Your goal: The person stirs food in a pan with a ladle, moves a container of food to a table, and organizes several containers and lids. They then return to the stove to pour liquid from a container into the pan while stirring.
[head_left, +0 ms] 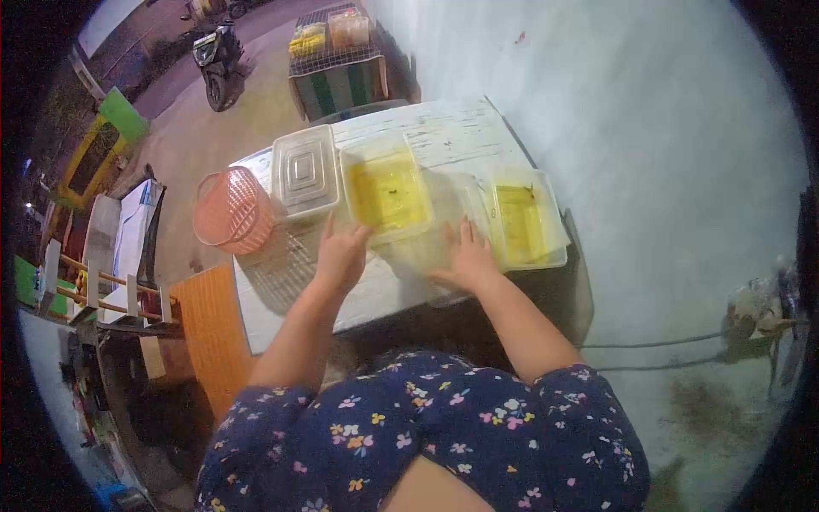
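A clear plastic container holding yellow liquid, with a small dark speck in it, stands in the middle of the white table. My left hand is at its near left corner, index finger stretched forward and thumb against or close to the corner. To the right, my right hand lies with fingers spread over a translucent, lid-like sheet; the sheet's edges are hard to make out. Right beside it is a second clear container with yellow contents, under a tilted translucent piece.
A lidded clear container and a pink woven-look plastic basket stand on the left of the white table. Behind is a cloth-covered stand with bags. A motorbike is parked farther off. A wall rises on the right.
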A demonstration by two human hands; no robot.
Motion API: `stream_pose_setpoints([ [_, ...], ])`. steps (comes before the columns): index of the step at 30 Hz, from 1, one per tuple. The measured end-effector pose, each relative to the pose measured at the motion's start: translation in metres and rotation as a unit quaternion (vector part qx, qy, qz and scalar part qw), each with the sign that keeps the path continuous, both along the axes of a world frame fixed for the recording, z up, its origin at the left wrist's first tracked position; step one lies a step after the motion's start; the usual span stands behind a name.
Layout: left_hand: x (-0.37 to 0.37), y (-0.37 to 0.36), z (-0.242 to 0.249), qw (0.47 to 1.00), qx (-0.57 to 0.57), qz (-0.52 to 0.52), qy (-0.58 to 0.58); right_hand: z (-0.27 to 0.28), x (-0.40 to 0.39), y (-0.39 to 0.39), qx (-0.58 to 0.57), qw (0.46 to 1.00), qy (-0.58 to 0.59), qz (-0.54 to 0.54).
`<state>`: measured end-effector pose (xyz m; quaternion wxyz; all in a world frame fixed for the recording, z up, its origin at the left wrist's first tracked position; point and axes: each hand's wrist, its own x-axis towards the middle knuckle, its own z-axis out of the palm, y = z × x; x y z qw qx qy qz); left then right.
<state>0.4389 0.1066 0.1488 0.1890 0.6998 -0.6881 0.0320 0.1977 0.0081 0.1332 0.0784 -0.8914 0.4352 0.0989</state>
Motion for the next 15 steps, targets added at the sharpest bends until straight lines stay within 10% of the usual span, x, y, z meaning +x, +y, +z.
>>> stream_pose_setpoints([
  [15,0.003,0.021,0.012,0.998,-0.023,0.052,-0.001,-0.026,-0.001,-0.022,-0.21,0.947,-0.216,0.112],
])
